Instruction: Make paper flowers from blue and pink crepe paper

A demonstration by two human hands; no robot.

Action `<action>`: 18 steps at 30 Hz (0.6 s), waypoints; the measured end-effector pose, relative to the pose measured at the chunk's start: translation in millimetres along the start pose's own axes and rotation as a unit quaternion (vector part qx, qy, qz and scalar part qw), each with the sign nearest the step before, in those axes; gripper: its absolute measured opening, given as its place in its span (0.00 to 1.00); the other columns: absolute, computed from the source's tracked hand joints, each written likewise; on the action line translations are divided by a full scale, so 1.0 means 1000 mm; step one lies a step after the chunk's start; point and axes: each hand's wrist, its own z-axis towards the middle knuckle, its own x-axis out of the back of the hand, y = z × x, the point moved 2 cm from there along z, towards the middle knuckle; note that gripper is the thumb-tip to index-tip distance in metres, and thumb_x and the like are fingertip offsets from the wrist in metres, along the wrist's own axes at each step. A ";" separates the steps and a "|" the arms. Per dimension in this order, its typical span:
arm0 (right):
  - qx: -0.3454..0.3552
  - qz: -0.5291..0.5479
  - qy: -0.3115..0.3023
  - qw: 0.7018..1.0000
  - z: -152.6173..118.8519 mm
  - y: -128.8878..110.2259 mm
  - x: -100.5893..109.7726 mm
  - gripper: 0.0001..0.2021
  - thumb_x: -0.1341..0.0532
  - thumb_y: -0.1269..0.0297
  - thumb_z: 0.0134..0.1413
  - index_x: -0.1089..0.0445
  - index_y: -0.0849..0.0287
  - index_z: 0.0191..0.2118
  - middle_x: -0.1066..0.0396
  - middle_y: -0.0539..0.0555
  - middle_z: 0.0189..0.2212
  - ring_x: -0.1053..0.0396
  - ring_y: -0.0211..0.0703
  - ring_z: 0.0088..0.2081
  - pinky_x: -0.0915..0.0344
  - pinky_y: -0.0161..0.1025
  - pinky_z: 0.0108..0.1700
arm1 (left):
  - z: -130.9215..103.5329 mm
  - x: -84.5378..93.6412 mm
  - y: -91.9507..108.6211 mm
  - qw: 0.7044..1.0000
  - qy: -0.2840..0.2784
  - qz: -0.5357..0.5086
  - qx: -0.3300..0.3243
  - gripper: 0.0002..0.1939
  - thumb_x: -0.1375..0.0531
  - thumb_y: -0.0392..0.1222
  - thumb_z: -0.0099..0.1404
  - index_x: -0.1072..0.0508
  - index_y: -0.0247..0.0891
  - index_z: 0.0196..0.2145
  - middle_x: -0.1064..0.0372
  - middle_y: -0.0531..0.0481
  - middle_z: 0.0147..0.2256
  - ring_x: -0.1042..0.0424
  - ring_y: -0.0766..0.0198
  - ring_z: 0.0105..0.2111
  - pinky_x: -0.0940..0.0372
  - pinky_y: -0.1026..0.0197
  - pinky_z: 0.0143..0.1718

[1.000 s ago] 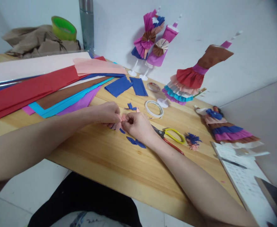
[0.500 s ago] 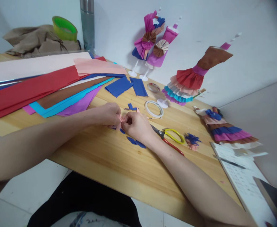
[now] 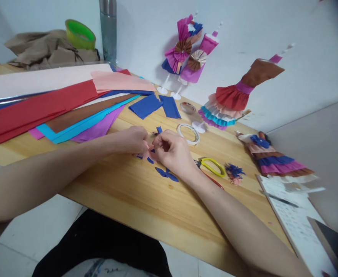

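Observation:
My left hand is closed with its fingertips on a small piece of pink paper. Close beside it, my right hand is pinched at the same pink paper; its fingers partly cover the piece. Under and around the fingers lie small cut blue pieces on the wooden table. Another blue scrap sits just behind my right hand. Scissors with one yellow and one red handle lie right of my right hand, their blades hidden behind it.
Folded coloured papers cover the back left. Blue rectangles, a white tape roll and dressed paper figures stand or lie behind the hands. Blue and pink fringed pieces and a notebook are at right.
My right hand has moved slightly right and turned, covering more of the blue scrap and the scissor blades. My left hand has barely moved.

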 end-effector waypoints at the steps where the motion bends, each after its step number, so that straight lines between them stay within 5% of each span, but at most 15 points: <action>1: 0.018 -0.003 -0.014 1.000 -0.001 0.000 -0.001 0.08 0.44 0.77 0.43 0.31 0.59 0.24 0.31 0.51 0.25 0.36 0.38 0.28 0.41 0.36 0.33 | 0.000 0.000 0.000 1.000 -0.004 0.002 -0.001 0.11 0.44 0.40 0.53 0.23 0.35 0.22 0.27 0.48 0.23 0.32 0.64 0.24 0.44 0.64 0.24; 5: 0.021 -0.041 -0.072 0.996 -0.001 0.006 -0.007 0.09 0.44 0.78 0.44 0.27 0.60 0.27 0.30 0.53 0.27 0.35 0.39 0.27 0.41 0.37 0.32 | -0.002 0.001 0.001 1.000 0.006 0.009 0.012 0.08 0.43 0.40 0.52 0.25 0.36 0.21 0.28 0.48 0.23 0.33 0.64 0.24 0.44 0.64 0.24; 13: 0.009 -0.043 -0.067 0.997 0.000 0.008 -0.007 0.10 0.44 0.79 0.43 0.27 0.60 0.28 0.30 0.54 0.28 0.33 0.41 0.31 0.40 0.36 0.34 | 0.000 0.000 -0.001 1.000 0.023 0.004 -0.001 0.06 0.40 0.40 0.49 0.30 0.36 0.19 0.31 0.51 0.19 0.35 0.66 0.22 0.46 0.64 0.21; 18: -0.009 -0.055 -0.096 0.994 -0.001 0.007 -0.008 0.11 0.44 0.79 0.43 0.27 0.60 0.29 0.29 0.53 0.29 0.34 0.40 0.30 0.40 0.37 0.34 | -0.002 0.002 -0.002 0.999 -0.024 -0.047 0.007 0.05 0.40 0.40 0.49 0.29 0.36 0.21 0.34 0.53 0.17 0.36 0.67 0.17 0.43 0.65 0.20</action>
